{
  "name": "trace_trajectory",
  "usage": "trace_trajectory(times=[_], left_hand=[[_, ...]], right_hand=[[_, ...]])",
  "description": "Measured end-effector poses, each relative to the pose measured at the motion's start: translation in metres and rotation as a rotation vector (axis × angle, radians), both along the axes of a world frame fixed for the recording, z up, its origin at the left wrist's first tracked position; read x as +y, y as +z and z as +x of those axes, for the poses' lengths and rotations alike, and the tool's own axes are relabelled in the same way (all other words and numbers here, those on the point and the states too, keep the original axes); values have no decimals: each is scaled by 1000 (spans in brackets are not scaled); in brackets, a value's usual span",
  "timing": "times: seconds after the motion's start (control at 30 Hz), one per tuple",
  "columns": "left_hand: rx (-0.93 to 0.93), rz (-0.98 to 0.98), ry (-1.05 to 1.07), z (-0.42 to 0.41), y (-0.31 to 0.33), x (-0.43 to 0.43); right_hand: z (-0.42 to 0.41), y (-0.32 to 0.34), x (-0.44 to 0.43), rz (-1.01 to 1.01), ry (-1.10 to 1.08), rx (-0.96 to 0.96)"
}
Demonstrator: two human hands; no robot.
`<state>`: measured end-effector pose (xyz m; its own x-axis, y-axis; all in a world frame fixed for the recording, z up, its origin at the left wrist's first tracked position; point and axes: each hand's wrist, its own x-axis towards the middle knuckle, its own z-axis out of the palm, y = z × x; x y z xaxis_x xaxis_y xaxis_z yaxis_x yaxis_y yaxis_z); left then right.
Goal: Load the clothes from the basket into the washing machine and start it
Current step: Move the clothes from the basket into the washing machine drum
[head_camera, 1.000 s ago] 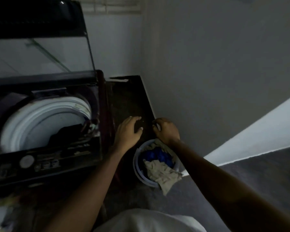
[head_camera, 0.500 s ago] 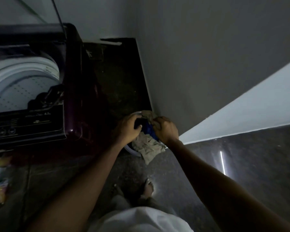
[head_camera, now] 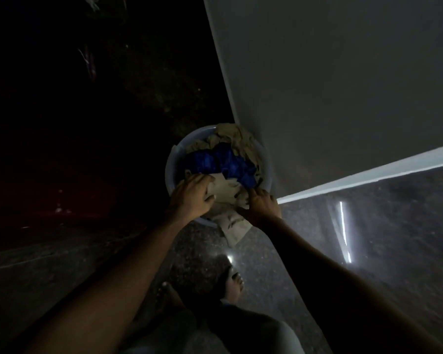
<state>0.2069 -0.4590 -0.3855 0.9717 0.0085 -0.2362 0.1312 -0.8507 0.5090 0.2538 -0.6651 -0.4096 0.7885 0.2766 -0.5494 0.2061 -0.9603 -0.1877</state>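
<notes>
A round pale blue basket [head_camera: 171, 172] is seen on the dark speckled floor [head_camera: 368, 238], mouth upward, its far right side touching the grey wall [head_camera: 343, 85] just beside the white skirting strip [head_camera: 368, 175]. It is filled with clothes: an olive cloth [head_camera: 230, 136] is bunched at the far rim, a blue garment [head_camera: 215, 159] is spread across the middle, and a beige cloth [head_camera: 225, 187] is laid at the near side. The long axis of the beige cloth is run from the middle of the basket toward the person, and its tail is draped over the near rim and pointed down at the floor toward a bare foot [head_camera: 234, 284]. The left grip [head_camera: 192, 198], a bare hand, is set on the near left rim with its fingers curled over the left edge of the beige cloth. The right grip [head_camera: 262, 205] is placed at the near right rim with its fingers tucked into the right edge of the same cloth, so the cloth is held between the two, with its tail hung below them. The blue garment and the olive cloth are left beyond both grips, untouched. Everything left of the basket is lost in darkness and cannot be made out.
</notes>
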Motion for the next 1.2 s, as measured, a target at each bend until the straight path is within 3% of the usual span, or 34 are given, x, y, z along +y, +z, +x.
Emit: trace_trajectory(times=[0.07, 0.17, 0.3, 0.4, 0.53, 0.67, 0.87, 0.97, 1.07, 1.2], left_hand=[[-19, 8, -6, 1, -34, 1], [-3, -8, -18, -4, -60, 3], [124, -118, -23, -16, -32, 0], [161, -189, 10, -19, 29, -1], [73, -280, 115, -18, 129, -5], [-62, -372, 254, -7, 243, -13], [-250, -429, 325, 11, 376, -11], [-353, -507, 393, 15, 420, -4], [-395, -716, 492, 17, 460, 8], [-428, -1111, 484, 12, 501, 24]], right_hand=[[2, -31, -1, -60, 0, 33], [-1, -42, 3, -117, 80, -90], [-11, -2, 8, 40, 24, -192], [-9, 66, 17, 223, 2, -312], [4, 183, 29, 520, 22, -400], [7, 296, 36, 852, 7, -269], [7, 421, 35, 1084, -50, -166], [1, 456, 20, 1211, -208, -169], [0, 458, -5, 1253, -555, -246], [-5, 457, -10, 1239, -807, -7]])
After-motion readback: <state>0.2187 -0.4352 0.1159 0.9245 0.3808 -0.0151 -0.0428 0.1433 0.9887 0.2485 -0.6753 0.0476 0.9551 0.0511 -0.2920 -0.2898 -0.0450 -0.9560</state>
